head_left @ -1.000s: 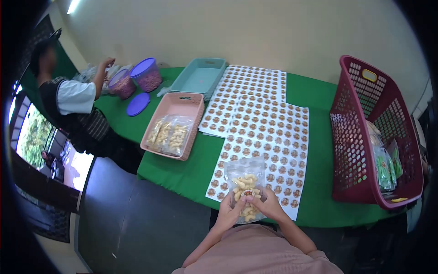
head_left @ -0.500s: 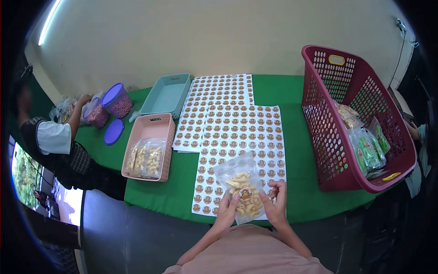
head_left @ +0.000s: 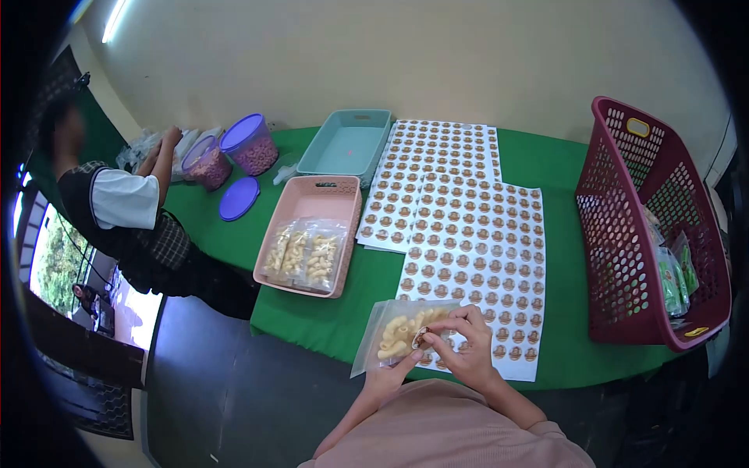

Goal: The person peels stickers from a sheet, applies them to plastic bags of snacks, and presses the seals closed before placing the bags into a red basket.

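Observation:
My left hand (head_left: 390, 381) is closed on the lower edge of a clear plastic bag (head_left: 373, 335) of pale, curved macaroni-like snacks. The bag lies tilted on its side, over the front edge of the table. My right hand (head_left: 466, 347) pinches a round brown-and-white sticker (head_left: 421, 337) between thumb and forefinger, right against the bag's face. Part of the sticker is hidden by the fingertips. Just beyond my hands lies a white sheet of round brown stickers (head_left: 476, 249), overlapping other such sheets (head_left: 445, 144).
On the green table (head_left: 367, 273), a pink basket (head_left: 353, 257) holds similar filled bags (head_left: 304, 253). Behind it is a teal basket (head_left: 347, 144). Purple-lidded tubs (head_left: 250, 148) and a loose lid (head_left: 239, 198) stand near a co-worker (head_left: 129, 203). A tall maroon basket (head_left: 624, 226) with packets is at right.
The bag has tipped over to the left. My right hand has gone from the bag's side to the sticker on its front and now pinches it. The view has turned left.

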{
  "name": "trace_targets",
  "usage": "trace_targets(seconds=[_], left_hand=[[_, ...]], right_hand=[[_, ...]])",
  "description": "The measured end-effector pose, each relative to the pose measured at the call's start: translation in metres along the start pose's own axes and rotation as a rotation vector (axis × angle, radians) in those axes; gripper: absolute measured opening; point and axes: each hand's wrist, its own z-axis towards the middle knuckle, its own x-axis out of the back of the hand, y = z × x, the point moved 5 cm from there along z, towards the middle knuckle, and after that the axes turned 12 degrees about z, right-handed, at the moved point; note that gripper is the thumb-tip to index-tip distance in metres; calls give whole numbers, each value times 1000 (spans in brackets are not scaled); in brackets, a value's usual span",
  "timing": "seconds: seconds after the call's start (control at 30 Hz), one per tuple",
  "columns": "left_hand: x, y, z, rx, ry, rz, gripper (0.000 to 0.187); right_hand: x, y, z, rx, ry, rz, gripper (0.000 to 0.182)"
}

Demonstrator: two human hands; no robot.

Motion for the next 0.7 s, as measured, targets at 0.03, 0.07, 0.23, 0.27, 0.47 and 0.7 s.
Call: trace_targets(seconds=[0.03,0.07,0.23,0.27,0.47,0.7], left_hand=[[7,2,0,-7,2,0,48],[14,3,2,-1,-2,1,48],[49,-10,13,-110,-91,56,52],[54,-14,15,-102,-108,53,52],[73,-17,24,27,-173,-29,39],[100,-32,29,74,-405,35,59]], right_hand=[[-7,-2,3,5,-28,-28,16],[-13,-5,7,9,-53,-58,15],[-34,-8,19,-33,-113,-64,14],[-38,-8,20,-53,-134,-63,13],[-57,-4,17,-123,-155,-93,14],[-73,-23,16,-116,-115,-134,16]])
